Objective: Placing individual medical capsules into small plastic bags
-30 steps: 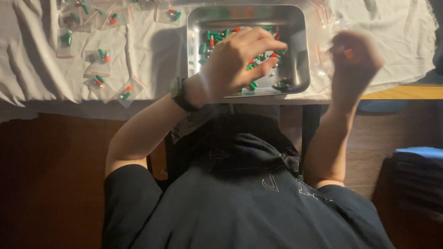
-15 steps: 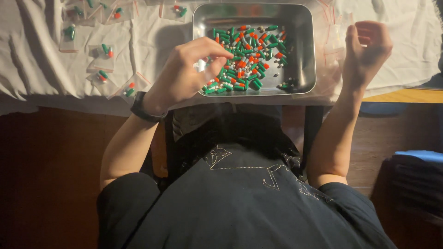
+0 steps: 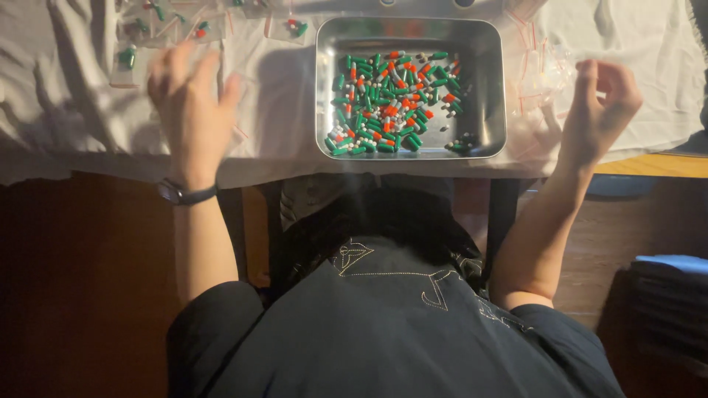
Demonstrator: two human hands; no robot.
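Note:
A metal tray (image 3: 490, 140) on a white cloth holds many green-white and red-white capsules (image 3: 383, 103). My left hand (image 3: 193, 110), a watch on its wrist, is blurred over the cloth left of the tray. Its fingers are spread and nothing shows in them. Just beyond it lie small clear bags with capsules inside (image 3: 129, 59). My right hand (image 3: 601, 110) is raised to the right of the tray with fingers curled inward, beside a pile of empty clear bags (image 3: 542, 74). Whether it pinches a bag is unclear.
The white cloth (image 3: 66, 110) covers the table up to its near edge. More filled bags (image 3: 295, 28) lie behind the tray. My dark shirt (image 3: 398, 332) fills the lower view. A dark stack with a blue top (image 3: 667, 295) stands at the lower right.
My left hand has left the tray and swung left across the cloth to the filled bags, fingers spreading. My right hand has stayed raised at the right, still curled.

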